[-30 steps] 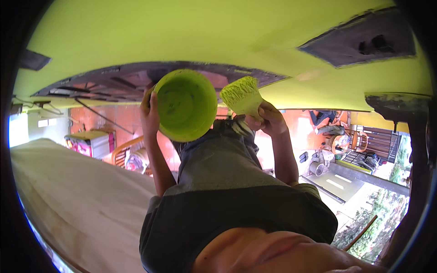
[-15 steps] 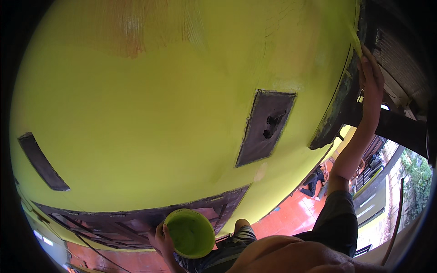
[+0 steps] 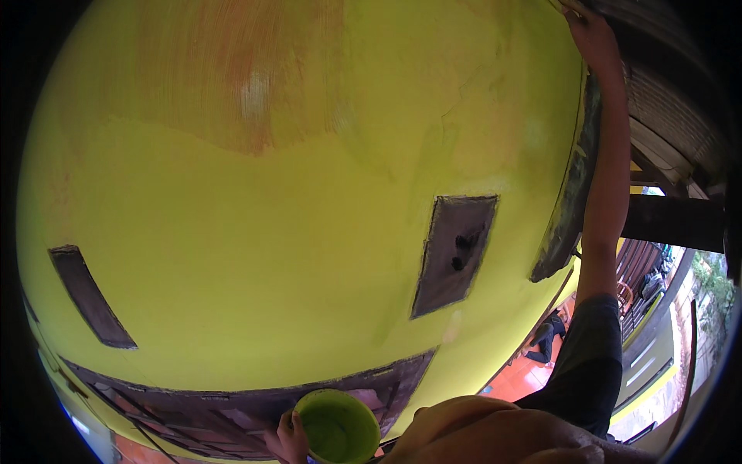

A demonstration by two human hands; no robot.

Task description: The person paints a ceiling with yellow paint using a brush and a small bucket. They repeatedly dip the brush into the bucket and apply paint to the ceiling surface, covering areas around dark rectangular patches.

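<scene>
My left hand (image 3: 289,439) grips the rim of a round yellow-green paint bucket (image 3: 340,427) low in the picture, thumb over the edge. Wet-looking green paint covers the bucket's inside. Stretched far up at the top right, my right hand (image 3: 593,40) is closed around a paintbrush, most of which lies beyond the upper edge of the picture. That hand is beside the dark beam along the edge of the yellow-green wall (image 3: 294,263). A brownish, streaky patch (image 3: 247,85) shows on the wall at the top.
Two dark panels, one narrow (image 3: 93,298) and one wider with black holes (image 3: 456,255), are set in the wall. Below runs a dark wooden frame (image 3: 193,410). At right are a dark beam (image 3: 672,223) and corrugated roofing. A person sits on the red floor (image 3: 514,379) far below.
My right hand has gone higher along the wall edge, taking the brush mostly out of view. The view has tilted up, so the wall and panels appear lower; the bucket stays in my left hand.
</scene>
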